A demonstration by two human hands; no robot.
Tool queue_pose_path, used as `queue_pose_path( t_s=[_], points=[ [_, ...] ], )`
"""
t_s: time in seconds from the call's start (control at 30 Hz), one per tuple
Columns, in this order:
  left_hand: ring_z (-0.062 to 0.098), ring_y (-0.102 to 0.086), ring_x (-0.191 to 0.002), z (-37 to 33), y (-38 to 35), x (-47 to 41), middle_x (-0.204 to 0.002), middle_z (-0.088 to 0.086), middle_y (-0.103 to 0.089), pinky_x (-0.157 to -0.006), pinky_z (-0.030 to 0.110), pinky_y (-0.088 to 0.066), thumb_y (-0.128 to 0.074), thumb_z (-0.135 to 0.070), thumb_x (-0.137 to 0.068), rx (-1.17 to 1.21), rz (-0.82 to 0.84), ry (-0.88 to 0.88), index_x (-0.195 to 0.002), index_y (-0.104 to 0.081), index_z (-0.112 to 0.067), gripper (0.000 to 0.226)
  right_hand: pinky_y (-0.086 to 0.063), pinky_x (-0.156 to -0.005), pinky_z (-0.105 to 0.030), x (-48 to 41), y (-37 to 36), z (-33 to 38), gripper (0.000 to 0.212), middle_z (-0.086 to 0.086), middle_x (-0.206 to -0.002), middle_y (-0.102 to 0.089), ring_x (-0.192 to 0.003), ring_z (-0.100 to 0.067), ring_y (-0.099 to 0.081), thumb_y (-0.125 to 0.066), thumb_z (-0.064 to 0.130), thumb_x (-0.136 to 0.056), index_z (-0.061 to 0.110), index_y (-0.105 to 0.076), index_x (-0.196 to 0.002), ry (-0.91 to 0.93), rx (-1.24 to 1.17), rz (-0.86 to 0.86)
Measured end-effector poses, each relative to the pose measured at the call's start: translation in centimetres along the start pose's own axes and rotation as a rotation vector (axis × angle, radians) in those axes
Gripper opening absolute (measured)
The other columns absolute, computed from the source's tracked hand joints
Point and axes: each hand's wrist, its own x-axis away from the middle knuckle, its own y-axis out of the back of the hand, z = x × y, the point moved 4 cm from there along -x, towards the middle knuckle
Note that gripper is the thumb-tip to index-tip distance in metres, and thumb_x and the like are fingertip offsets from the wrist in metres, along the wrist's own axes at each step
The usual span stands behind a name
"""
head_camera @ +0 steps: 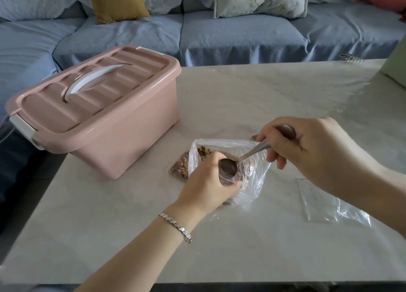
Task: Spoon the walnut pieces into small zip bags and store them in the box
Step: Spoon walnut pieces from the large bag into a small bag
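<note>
Head view: spoon (248, 154) lies on a diagonal, long axis running upper right to lower left. The handle end is up in the right hand (307, 146) and the bowl is down at the left hand (211, 181), hollow side facing up toward the camera. It's plain metal w/ a dark reflection in the bowl; can't tell if any nut is in it.

Right hand comes in from the right edge, back of hand up, wrist raised above the table (241, 93). Its fingers and thumb are curled round the handle's top in a pinch.

Left forearm reaches in from bottom centre, bracelet (175, 227) on the wrist. That hand's fingers are curled round thin clear plastic, prob. a small bag (230, 180) held mouth-up just under the spoon bowl. Plastic is see-through, so its edges are hard to make out.

Both hands meet over a big clear bag (257, 173) lying open on the table — walnut pieces (203, 152) show at its far left corner. A filled zip bag (180, 167) of brown nut bits lies touching its left side, near the box. An empty zip bag (318, 203) lies flat to the right, partly under the right forearm.

Box (123, 142) is pink plastic w/ a ribbed lid (55, 107) on and a white handle (92, 78) — sits at the table's left, long axis angled away toward the sofa (219, 36).
</note>
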Motion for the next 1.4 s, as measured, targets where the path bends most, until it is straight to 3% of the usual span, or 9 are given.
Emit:
queue_pose_path(
  t_s=[0.3, 0.4, 0.47, 0.6, 0.73, 0.93, 1.03, 1.1, 1.4],
  points=[
    [-0.001, -0.054, -0.081, 2.4, 2.3, 3.2, -0.082, -0.01, -0.057, -0.07, 0.005, -0.04, -0.068, -0.031, -0.077, 0.128, -0.176, 0.091, -0.094, -0.046, -0.027, 0.028, -0.045, -0.054, -0.012, 1.2, 0.0, -5.8, 0.02, 0.005, -0.072, -0.067, -0.053, -0.011, -0.06, -0.046, 0.029, -0.09, 0.03, -0.063, -0.08, -0.043, -0.256, -0.232],
    [0.008, -0.056, -0.067, 3.3, 2.0, 4.3, -0.086, -0.007, -0.057, -0.069, 0.021, -0.05, -0.065, -0.039, -0.078, 0.144, -0.071, 0.205, -0.089, -0.043, -0.032, 0.026, -0.045, -0.059, -0.008, 2.6, -3.9, -8.4, 0.022, 0.008, -0.078, -0.067, -0.057, -0.004, -0.061, -0.048, 0.02, -0.094, 0.037, -0.059, -0.086, -0.078, -0.245, -0.147],
    [0.012, -0.059, -0.063, 4.1, 1.4, 4.6, -0.09, -0.007, -0.058, -0.067, 0.03, -0.054, -0.062, -0.044, -0.079, 0.125, 0.036, 0.311, -0.09, -0.043, -0.03, 0.026, -0.046, -0.063, -0.008, 3.6, -5.6, -9.1, 0.014, 0.007, -0.072, -0.067, -0.064, -0.003, -0.062, -0.047, 0.035, -0.094, 0.036, -0.06, -0.09, -0.095, -0.212, -0.096],
    [0.002, -0.054, -0.075, 4.3, 0.1, 4.5, -0.089, -0.008, -0.057, -0.058, 0.017, -0.041, -0.057, -0.042, -0.082, -0.001, 0.138, 0.331, -0.091, -0.044, -0.024, 0.025, -0.043, -0.066, -0.009, 4.9, -6.1, -9.0, 0.037, 0.023, -0.08, -0.058, -0.07, -0.002, -0.058, -0.034, 0.043, -0.088, 0.023, -0.062, -0.102, 0.03, 0.015, -0.096],
    [0.011, -0.056, -0.069, 3.9, -1.2, 4.2, -0.083, -0.002, -0.06, -0.06, 0.024, -0.044, -0.057, -0.041, -0.079, 0.037, 0.174, 0.361, -0.089, -0.043, -0.025, 0.023, -0.045, -0.061, -0.021, 5.8, -6.0, -9.0, 0.039, 0.009, -0.078, -0.063, -0.06, -0.01, -0.06, -0.022, 0.053, -0.095, 0.03, -0.051, -0.105, 0.121, 0.173, -0.05],
    [-0.009, -0.055, -0.052, 3.3, -2.7, 3.7, -0.09, -0.007, -0.056, -0.046, 0.005, -0.037, -0.062, -0.028, -0.083, 0.32, 0.133, 0.414, -0.09, -0.045, -0.022, 0.018, -0.048, -0.066, -0.015, 7.6, -6.0, -11.2, 0.035, 0.015, -0.084, -0.062, -0.07, -0.005, -0.062, -0.03, 0.065, -0.087, 0.043, -0.056, -0.093, -0.147, -0.137, -0.114],
    [-0.021, -0.051, -0.062, 3.2, -3.3, 3.6, -0.092, -0.011, -0.055, -0.055, 0.0, -0.037, -0.065, -0.029, -0.081, 0.417, 0.082, 0.413, -0.096, -0.049, -0.015, 0.026, -0.048, -0.062, -0.013, 8.6, -6.6, -11.7, 0.02, 0.008, -0.079, -0.065, -0.064, -0.01, -0.062, -0.042, 0.024, -0.094, 0.032, -0.06, -0.089, -0.28, -0.262, -0.185],
    [-0.019, -0.049, -0.069, 3.2, -3.5, 3.4, -0.087, -0.013, -0.053, -0.061, -0.001, -0.036, -0.065, -0.038, -0.073, 0.471, 0.014, 0.422, -0.09, -0.049, -0.017, 0.031, -0.047, -0.059, -0.012, 9.1, -7.3, -11.9, 0.028, 0.003, -0.078, -0.067, -0.06, -0.012, -0.061, -0.041, 0.008, -0.095, 0.025, -0.061, -0.088, -0.371, -0.339, -0.21],
    [-0.006, -0.05, -0.093, 2.9, -2.9, 3.1, -0.099, -0.012, -0.055, -0.072, 0.007, -0.037, -0.062, -0.041, -0.067, 0.513, -0.069, 0.419, -0.089, -0.05, -0.026, 0.029, -0.05, -0.055, -0.023, 9.3, -9.6, -12.2, 0.026, -0.006, -0.059, -0.066, -0.049, -0.014, -0.059, -0.04, 0.012, -0.097, 0.004, -0.063, -0.089, -0.786, -0.834, -0.291]
  ],
)
